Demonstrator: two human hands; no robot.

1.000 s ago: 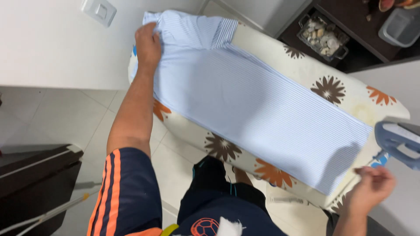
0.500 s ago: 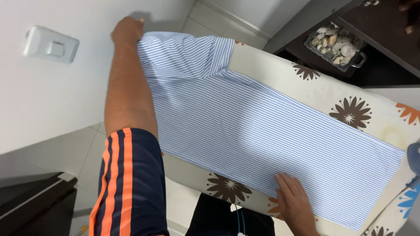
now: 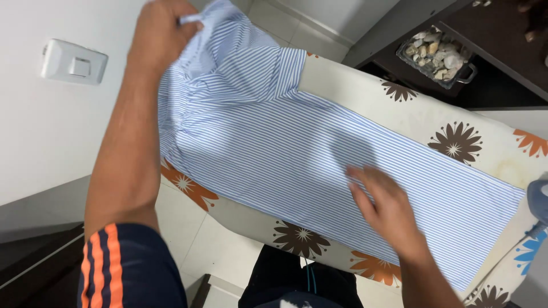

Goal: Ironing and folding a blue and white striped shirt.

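Note:
A blue and white striped shirt (image 3: 297,148) lies spread along a cream ironing board (image 3: 399,111) with brown and orange flowers. My left hand (image 3: 160,31) grips the shirt's upper end and lifts it off the board at the top left. My right hand (image 3: 385,202) rests flat, fingers apart, on the shirt's middle near the board's front edge.
A white wall switch (image 3: 74,61) is at the left. A clear tray of pale stones (image 3: 436,54) sits on a dark shelf at the top right. A blue iron's edge (image 3: 539,199) shows at the far right. Tiled floor lies below the board.
My right hand has slid up from the board's front edge onto the shirt's middle. My left hand has bunched and lifted the shirt's top end.

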